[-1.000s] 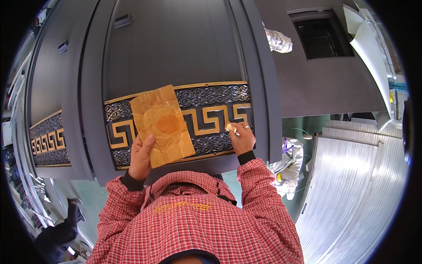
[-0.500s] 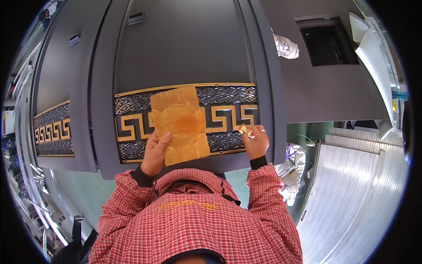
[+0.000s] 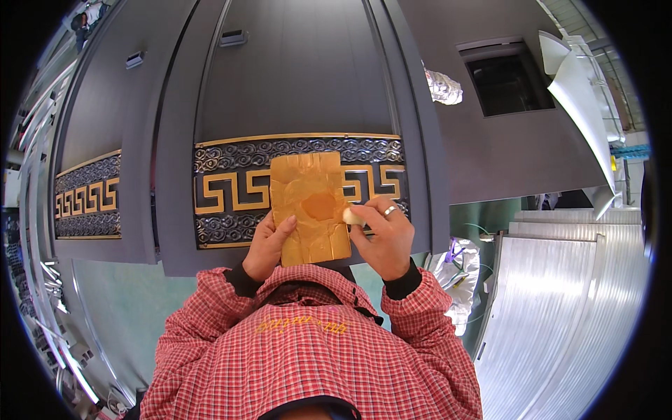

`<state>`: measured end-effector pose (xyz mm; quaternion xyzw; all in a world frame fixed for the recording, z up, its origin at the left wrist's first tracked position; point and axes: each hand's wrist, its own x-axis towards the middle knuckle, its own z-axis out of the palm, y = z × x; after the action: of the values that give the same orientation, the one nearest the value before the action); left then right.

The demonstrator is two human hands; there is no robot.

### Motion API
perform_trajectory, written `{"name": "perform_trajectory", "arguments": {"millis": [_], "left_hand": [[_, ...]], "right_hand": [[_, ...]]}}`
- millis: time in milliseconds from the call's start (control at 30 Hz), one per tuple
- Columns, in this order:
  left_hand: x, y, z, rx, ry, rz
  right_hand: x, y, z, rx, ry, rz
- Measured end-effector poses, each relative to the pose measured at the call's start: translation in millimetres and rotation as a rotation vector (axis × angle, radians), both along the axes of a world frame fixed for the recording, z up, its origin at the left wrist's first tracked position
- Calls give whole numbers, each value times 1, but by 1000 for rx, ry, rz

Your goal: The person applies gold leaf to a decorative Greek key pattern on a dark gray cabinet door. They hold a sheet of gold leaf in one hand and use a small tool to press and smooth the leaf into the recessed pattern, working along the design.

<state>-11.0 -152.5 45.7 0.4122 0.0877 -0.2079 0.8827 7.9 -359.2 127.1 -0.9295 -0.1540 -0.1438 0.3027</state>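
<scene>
My left hand [image 3: 269,246] grips the lower left edge of a flat board covered in shiny brown tape [image 3: 308,234], thumb on top. A round orange-brown wet-looking patch [image 3: 319,206] lies on its middle. Between the thumb and fingers of my right hand [image 3: 388,241] is a small off-white sponge-like piece [image 3: 353,217], close to the board's right edge; whether it touches the board I cannot tell. Beneath both hands lies a dark grey door panel [image 3: 301,77] with a band of gold key pattern [image 3: 218,193] between black scrollwork strips. The board hides the middle of this band.
Another dark panel with the same gold band [image 3: 87,196] stands at left. On the right are a dark panel with a rectangular cutout [image 3: 509,80], a silvery wrapped bundle [image 3: 458,273] and stacked translucent ribbed sheets [image 3: 546,294]. A person [image 3: 82,22] appears at the far upper left.
My right hand has moved left with the sponge-like piece, from above the gold pattern to the board's edge. My left hand and the board have shifted slightly right.
</scene>
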Motion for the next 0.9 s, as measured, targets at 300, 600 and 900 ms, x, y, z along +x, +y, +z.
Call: {"name": "perform_trajectory", "arguments": {"millis": [300, 600, 900], "left_hand": [[-8, -4, 9, 21, -22, 50], [-1, -19, 12, 120, 26, 250], [-2, -47, 20, 160, 57, 336]], "right_hand": [[-11, -38, -10, 114, -51, -158], [16, -140, -127, 76, 134, -374], [31, -127, -181, -90, 113, -164]]}}
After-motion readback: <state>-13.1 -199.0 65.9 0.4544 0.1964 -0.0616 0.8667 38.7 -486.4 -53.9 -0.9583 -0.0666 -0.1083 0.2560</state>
